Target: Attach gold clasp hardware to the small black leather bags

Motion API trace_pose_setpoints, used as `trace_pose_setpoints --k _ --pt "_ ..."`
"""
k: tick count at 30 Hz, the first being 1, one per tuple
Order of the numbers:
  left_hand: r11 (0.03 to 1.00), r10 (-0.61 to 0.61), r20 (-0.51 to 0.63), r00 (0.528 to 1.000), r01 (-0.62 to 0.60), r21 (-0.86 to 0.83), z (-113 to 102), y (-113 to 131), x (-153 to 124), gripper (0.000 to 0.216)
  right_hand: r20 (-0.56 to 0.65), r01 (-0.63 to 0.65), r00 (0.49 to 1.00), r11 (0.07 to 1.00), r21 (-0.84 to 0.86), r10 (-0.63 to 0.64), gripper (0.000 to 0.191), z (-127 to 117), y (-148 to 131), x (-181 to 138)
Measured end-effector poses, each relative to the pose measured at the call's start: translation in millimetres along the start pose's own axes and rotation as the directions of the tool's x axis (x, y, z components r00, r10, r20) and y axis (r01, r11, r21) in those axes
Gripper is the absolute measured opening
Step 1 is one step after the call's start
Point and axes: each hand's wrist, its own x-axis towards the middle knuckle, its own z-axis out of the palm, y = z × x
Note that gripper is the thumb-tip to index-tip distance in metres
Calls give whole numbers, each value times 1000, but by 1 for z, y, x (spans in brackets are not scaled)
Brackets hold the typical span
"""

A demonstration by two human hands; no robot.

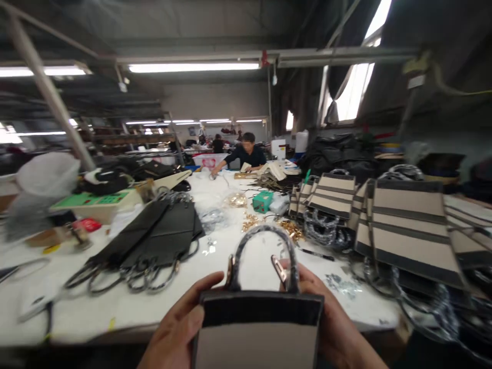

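I hold a beige handbag with a black top band upright at the bottom centre of the head view. Its wrapped loop handle arches up above it on metal clasps. My left hand grips the bag's left edge, thumb over the top corner. On the bag's right side my right hand is closed around it, fingers up near the handle's right clasp. Both hands sit just above the near edge of the white table.
Flat black bags with loose handles lie left of centre. Beige striped bags stand in rows at right. Gold hardware and a teal box lie mid-table. A person works at the far end.
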Motion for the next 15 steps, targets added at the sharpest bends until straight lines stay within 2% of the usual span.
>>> trace_pose_setpoints --k 2,4,6,7,8,10,11,12,13,15 --pt "997 -1 52 999 5 -78 9 11 -1 55 -46 -15 999 999 -44 12 36 0 1 2" --pt "997 11 63 998 -6 -78 12 15 3 48 -77 -48 996 995 -86 41 44 2 2 4" --pt "998 62 8 998 -62 14 12 14 5 41 -94 -76 994 990 -122 64 53 5 2 4" --pt "986 128 -53 990 -122 111 11 12 5 39 -104 -78 993 988 -135 64 56 6 1 3" --pt "950 233 -127 964 -198 240 11 8 4 39 -120 -73 991 987 -143 56 59 7 0 2" --pt "794 494 -218 842 -335 507 14 -1 -1 43 -185 -44 983 988 -151 16 63 10 -2 -1" --pt "712 594 -213 776 -383 589 17 -7 -5 45 -222 -25 975 988 -151 -10 62 12 -1 -2" --pt "660 650 -187 737 -425 620 21 -13 -8 46 -246 2 968 989 -150 -40 61 14 1 -4" --pt "654 655 -140 743 -464 597 25 -20 -11 46 -254 34 965 988 -152 -73 60 17 4 -6" --pt "736 562 -48 826 -472 486 32 -32 -14 48 -198 99 971 981 -170 -132 59 26 17 -10"
